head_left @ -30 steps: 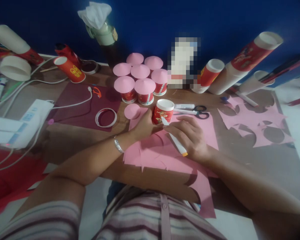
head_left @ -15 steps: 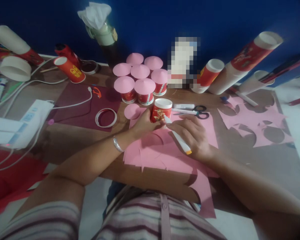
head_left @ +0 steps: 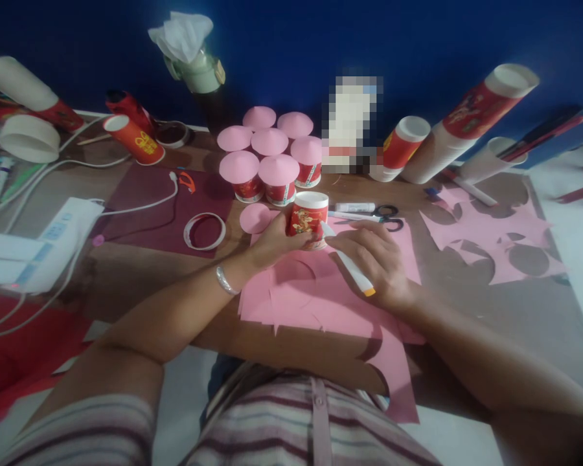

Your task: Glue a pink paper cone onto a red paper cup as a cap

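Observation:
My left hand [head_left: 276, 243] is closed around the lower left side of a red paper cup [head_left: 305, 219] with a gold figure on it and a white rim. In my right hand [head_left: 376, 259] is a white marker [head_left: 352, 268] with an orange-yellow end, its pointed white end at the cup's right side. Whether the point touches the cup, I cannot tell. Beneath both hands lie pink paper sheets [head_left: 296, 298]. Just left of the cup is a pink paper disc [head_left: 253, 219]. Scissors [head_left: 392, 224] and a white tube [head_left: 354, 207] lie beyond my right hand.
Several red cups topped with pink paper cones [head_left: 278, 169] stand behind. Cut pink scraps [head_left: 486, 236] lie at right, near tall paper tubes [head_left: 471, 123]. A white ring [head_left: 204, 232] rests on dark red paper [head_left: 140, 223]. A power strip [head_left: 63, 239] with cables is at left.
The cup has turned slightly in my left hand, its gold figure now farther left. The marker stays at its right side. The whole view has shifted a little.

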The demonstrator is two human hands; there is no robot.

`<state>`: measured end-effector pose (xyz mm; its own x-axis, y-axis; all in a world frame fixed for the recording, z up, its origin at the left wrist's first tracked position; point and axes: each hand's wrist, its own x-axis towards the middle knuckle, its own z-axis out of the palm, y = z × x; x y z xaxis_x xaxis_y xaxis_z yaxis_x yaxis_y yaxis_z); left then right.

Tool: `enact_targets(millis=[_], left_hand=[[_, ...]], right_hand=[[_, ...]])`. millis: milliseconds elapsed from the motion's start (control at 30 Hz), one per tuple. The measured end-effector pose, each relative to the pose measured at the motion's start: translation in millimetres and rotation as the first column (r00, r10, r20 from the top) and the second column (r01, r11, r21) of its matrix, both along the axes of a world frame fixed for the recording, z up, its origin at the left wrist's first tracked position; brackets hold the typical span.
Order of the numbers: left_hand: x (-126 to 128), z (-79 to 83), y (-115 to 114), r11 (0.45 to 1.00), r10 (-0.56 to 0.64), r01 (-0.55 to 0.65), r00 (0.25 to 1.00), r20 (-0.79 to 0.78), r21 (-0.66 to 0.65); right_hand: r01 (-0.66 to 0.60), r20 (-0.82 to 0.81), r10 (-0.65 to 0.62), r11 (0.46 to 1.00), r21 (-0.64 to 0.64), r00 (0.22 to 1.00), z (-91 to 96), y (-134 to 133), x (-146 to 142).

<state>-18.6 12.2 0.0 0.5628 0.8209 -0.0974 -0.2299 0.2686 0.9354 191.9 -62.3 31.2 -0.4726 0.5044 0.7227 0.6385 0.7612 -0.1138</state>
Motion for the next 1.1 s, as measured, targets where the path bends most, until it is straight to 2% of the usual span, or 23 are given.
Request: enact_targets(millis=[233, 400, 667, 1100], left_hand=[[-2.9, -1.8, 2.7, 0.999, -0.034, 0.035, 0.995, 0.093, -0.013], [-2.2, 4.4, 1.7, 0.996, -0.073, 0.077, 0.994, 0.086, -0.039], [-3.6, 8.1, 1.0, 0.994, -0.110, 0.111, 0.991, 0.075, -0.010], [-3.6, 13.6, -0.3, 0.993, -0.115, 0.113, 0.990, 0.084, 0.032]], right_hand=[[0.006, -0.039, -0.006, 1.000, -0.006, 0.999, -1.4, 1.3, 1.9], [0.018, -0.042, -0.019, 1.000, -0.006, 0.999, -2.4, 2.2, 2.0], [0.020, -0.060, -0.021, 1.000, -0.014, 0.998, -3.5, 2.2, 2.8], [0.032, -0.063, -0.032, 0.999, -0.010, 0.997, -3.9, 2.3, 2.6]])
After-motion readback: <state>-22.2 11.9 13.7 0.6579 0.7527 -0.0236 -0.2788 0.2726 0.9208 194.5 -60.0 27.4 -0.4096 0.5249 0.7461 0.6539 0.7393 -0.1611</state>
